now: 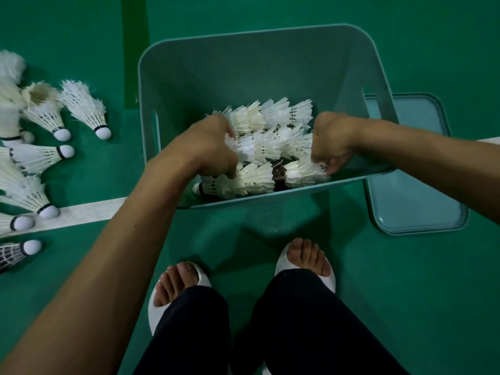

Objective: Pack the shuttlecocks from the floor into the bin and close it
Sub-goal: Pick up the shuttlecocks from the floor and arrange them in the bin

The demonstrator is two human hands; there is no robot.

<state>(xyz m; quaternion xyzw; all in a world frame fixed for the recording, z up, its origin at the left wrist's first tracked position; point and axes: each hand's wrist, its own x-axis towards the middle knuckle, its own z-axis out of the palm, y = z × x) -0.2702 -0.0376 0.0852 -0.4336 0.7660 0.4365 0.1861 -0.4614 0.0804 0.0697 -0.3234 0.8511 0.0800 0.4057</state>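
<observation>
A pale teal plastic bin (251, 63) stands open on the green floor in front of me. Several white feather shuttlecocks (270, 147) lie packed in rows on its bottom. My left hand (213, 150) is inside the bin on the left, fingers curled onto the shuttlecock feathers. At the right end of the rows my right hand (331, 142) is also inside, fingers closed on feathers. More shuttlecocks (43, 155) lie scattered on the floor to the left. The bin's lid (416, 190) lies flat on the floor to the right, partly under the bin's edge.
My two feet in white slides (178, 288) stand just in front of the bin, dark trouser legs below. A white court line (89, 212) crosses the floor under the bin. A darker shuttlecock (13, 254) lies at the far left edge.
</observation>
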